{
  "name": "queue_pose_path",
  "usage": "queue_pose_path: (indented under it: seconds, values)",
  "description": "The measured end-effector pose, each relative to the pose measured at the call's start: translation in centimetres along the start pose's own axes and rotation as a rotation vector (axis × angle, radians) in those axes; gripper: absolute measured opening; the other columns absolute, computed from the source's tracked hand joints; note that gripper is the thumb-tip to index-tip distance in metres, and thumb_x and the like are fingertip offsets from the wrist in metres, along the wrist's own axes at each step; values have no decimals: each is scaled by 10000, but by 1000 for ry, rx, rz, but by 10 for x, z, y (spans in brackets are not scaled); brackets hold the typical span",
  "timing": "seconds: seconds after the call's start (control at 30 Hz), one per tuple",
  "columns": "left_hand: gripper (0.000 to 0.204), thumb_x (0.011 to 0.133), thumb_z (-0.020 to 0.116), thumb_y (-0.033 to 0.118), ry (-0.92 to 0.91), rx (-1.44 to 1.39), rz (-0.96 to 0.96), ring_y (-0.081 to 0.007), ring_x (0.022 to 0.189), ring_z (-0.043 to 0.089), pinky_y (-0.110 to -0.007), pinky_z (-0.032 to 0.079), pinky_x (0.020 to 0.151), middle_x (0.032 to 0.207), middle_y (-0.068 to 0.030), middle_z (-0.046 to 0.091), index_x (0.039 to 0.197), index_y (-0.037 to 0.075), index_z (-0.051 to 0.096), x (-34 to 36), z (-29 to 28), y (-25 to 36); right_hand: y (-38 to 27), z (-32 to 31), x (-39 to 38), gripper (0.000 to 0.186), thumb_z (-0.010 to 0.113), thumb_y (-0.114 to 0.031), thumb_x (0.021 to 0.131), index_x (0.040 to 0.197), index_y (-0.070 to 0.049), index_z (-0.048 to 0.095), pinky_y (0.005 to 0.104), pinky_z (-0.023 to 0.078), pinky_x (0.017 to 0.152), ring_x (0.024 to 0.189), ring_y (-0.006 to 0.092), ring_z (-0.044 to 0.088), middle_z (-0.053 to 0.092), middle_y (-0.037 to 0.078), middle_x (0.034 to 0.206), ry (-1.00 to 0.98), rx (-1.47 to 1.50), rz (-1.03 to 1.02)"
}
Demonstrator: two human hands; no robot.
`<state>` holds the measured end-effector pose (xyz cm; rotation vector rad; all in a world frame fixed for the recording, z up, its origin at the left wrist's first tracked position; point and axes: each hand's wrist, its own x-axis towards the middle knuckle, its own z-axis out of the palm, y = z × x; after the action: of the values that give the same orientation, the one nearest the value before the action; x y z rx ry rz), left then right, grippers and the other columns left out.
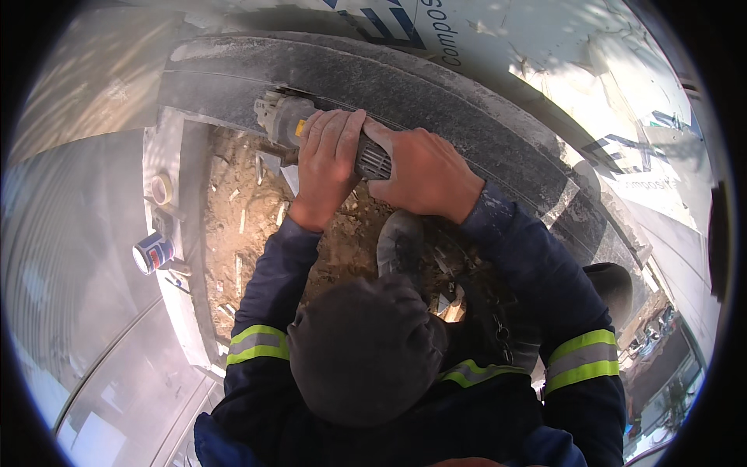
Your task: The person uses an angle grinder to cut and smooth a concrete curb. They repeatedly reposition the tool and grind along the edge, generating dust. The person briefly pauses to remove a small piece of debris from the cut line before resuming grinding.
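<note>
Both of my hands are wrapped around a dust-coated angle grinder (pixel 284 121). My left hand (pixel 331 152) grips its body just behind the grinder's head, and my right hand (pixel 432 175) is closed around the rear, beside the vent slots. The grinder lies along a dark grey stone slab (pixel 443 105) that curves across the far side. A thin straight line runs lengthwise along the slab at the tool. The disc's cutting edge is hard to make out, and pale dust hangs near the head.
Rubble and wood scraps lie on the bare soil (pixel 241 210) below my arms. On the pale ledge (pixel 183 311) at left are a tape roll (pixel 161 189) and a can with a blue label (pixel 153 253). Printed sheeting (pixel 545 54) stands behind the slab.
</note>
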<state>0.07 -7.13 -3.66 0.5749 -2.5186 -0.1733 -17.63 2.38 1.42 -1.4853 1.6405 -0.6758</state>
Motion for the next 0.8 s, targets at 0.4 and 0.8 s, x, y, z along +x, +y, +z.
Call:
queue_pose_path:
  seconds: [0.4,0.8]
  values:
    - [521,853,682,83,-18,-6,-5,-322,1214,641,-523,478,1109,1214,-117,664,1370,34,637,-3,-3,28,-9,-17,-29,808,792,-274,784,1492,20,536,497,588,841,868,450,728,737,243,875,-47,-83,59]
    - [557,823,702,51,-52,-22,-15,-331,1218,640,-527,477,1111,1230,-120,662,1376,22,632,-2,-4,12,-7,-12,-12,863,778,-251,760,1527,30,501,505,566,863,913,451,711,727,259,942,-80,-57,74]
